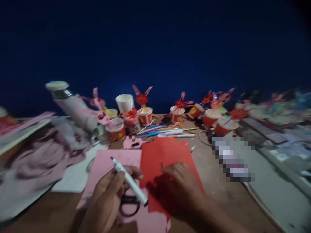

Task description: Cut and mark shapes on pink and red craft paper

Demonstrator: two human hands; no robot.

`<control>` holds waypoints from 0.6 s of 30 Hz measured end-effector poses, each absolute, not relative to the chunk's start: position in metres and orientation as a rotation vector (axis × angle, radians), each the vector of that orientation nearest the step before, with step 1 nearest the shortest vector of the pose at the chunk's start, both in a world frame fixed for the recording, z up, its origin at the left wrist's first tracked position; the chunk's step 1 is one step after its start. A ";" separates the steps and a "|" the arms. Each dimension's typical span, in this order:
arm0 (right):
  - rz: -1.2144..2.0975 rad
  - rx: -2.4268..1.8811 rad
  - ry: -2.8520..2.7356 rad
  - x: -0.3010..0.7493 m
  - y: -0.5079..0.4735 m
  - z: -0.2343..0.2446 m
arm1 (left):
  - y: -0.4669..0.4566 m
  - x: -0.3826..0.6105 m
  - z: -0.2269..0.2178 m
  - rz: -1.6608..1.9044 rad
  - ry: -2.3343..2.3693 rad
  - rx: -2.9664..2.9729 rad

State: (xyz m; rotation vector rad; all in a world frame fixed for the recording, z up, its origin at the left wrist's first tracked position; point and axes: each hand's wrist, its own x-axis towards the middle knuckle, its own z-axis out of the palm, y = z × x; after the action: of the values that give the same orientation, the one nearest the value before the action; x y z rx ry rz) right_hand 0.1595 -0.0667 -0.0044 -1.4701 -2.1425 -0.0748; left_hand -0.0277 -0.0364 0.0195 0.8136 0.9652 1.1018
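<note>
My left hand (109,191) is closed around a white marker (132,184), which slants with its dark tip up to the left and its black end down to the right. Under that hand, a black scissors handle (131,199) shows over pink paper (104,158); the blades are hidden. My right hand (183,184) is over a red sheet of paper (160,152), its fingers bent inward. Blur and shadow hide whatever its fingertips hold. The red sheet overlaps the pink paper's right side.
Behind the sheets lie several markers and coloured sticks (167,132). Red paper cups (145,116) with pink-eared paper figures line the back, beside stacked white cups (125,103). A flask (75,108) leans at left near crumpled cloth (43,158). A grey board (272,187) lies right.
</note>
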 end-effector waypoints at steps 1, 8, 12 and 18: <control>-0.092 -1.474 -2.148 0.159 -0.067 -0.004 | -0.038 -0.034 0.024 1.102 0.957 0.836; -0.005 -1.256 -2.214 0.166 -0.060 -0.003 | -0.018 -0.084 0.029 1.329 1.022 0.942; 0.002 -1.170 -2.368 0.156 -0.050 0.014 | -0.003 -0.094 0.026 1.284 0.993 1.068; 0.037 -1.132 -2.404 0.109 -0.036 0.016 | 0.017 -0.087 0.025 1.218 0.996 1.223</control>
State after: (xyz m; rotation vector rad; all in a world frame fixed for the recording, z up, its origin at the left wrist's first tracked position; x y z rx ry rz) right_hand 0.1090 -0.0360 0.0162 -1.1324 -2.4036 0.0370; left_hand -0.0873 0.0168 0.0245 1.2234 0.9957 1.2176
